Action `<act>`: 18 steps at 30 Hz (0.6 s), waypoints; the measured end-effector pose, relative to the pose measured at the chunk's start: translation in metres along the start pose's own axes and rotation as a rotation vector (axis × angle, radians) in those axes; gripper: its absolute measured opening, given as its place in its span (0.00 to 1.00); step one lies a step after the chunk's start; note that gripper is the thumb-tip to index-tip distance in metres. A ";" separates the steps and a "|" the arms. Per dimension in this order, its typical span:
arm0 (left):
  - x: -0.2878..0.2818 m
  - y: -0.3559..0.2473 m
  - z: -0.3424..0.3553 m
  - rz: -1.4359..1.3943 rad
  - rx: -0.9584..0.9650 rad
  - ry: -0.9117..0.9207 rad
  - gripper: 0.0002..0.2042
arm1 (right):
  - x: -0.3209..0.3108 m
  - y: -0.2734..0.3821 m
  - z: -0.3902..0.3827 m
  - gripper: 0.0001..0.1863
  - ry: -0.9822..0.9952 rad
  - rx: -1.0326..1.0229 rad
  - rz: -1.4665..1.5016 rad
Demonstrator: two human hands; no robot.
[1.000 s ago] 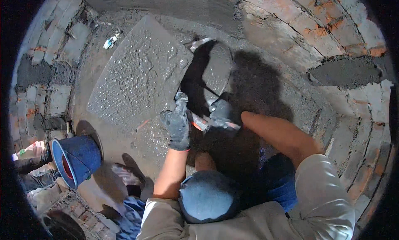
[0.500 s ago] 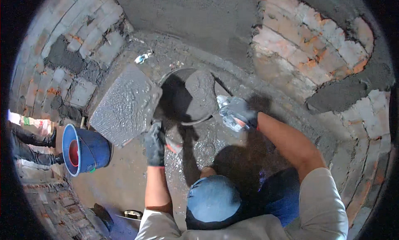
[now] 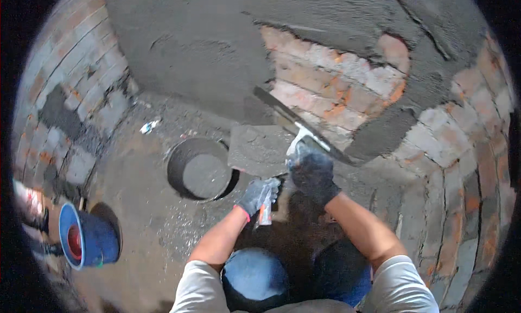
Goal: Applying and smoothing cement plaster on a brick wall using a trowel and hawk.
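Observation:
My left hand (image 3: pixel 259 198), in a dark wet glove, is closed around the handle of a mortar hawk, a flat grey board (image 3: pixel 259 150) held beyond the fingers. Grey mortar covers the board's face. An orange and pale handle end sticks out below that hand. My right hand (image 3: pixel 313 172), also gloved, grips the white handle of a plastering trowel (image 3: pixel 309 129). Its long blade is tilted edge-on at the lower wall, beside bare brick (image 3: pixel 331 74); I cannot tell whether it touches. Left of the hawk stands a round black tub (image 3: pixel 179 177) with grey mortar inside.
Fresh grey plaster (image 3: pixel 184 52) coats the wall around the brick patch. At the left is a blue bucket (image 3: pixel 100 240) with a red container inside. A crumpled white scrap (image 3: pixel 149 127) lies by the wall's foot. My knee (image 3: pixel 255 278) is below my hands.
The hawk has swung from left of the tub to its right, close to the wall. My right hand has raised the trowel from over the tub to the wall. The view has shifted right.

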State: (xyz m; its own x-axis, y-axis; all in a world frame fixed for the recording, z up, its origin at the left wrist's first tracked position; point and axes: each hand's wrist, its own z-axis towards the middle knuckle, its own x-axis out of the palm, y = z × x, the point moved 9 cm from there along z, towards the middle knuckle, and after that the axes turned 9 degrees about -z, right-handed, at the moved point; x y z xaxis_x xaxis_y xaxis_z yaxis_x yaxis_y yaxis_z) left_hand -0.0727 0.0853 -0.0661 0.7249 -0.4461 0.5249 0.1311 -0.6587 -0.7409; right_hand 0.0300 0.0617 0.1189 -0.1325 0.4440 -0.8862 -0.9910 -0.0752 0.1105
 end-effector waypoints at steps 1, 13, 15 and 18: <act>0.005 0.000 0.002 -0.033 0.017 0.043 0.10 | -0.044 -0.005 0.004 0.09 -0.120 0.052 0.012; 0.132 -0.074 -0.024 0.371 0.257 0.248 0.09 | -0.126 -0.048 -0.035 0.10 0.110 -0.067 -0.376; 0.158 -0.076 -0.040 0.775 0.780 0.396 0.07 | -0.133 -0.045 -0.026 0.10 0.082 -0.085 -0.418; 0.160 -0.034 0.005 0.709 0.344 0.427 0.06 | -0.139 -0.050 -0.015 0.11 0.000 -0.049 -0.264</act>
State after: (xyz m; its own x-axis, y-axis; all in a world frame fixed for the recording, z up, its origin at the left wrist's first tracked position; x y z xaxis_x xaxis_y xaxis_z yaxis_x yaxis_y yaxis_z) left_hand 0.0422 0.0391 0.0405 0.4080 -0.9119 -0.0440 -0.0064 0.0454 -0.9989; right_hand 0.0983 -0.0097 0.2299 0.1304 0.4540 -0.8814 -0.9892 -0.0003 -0.1464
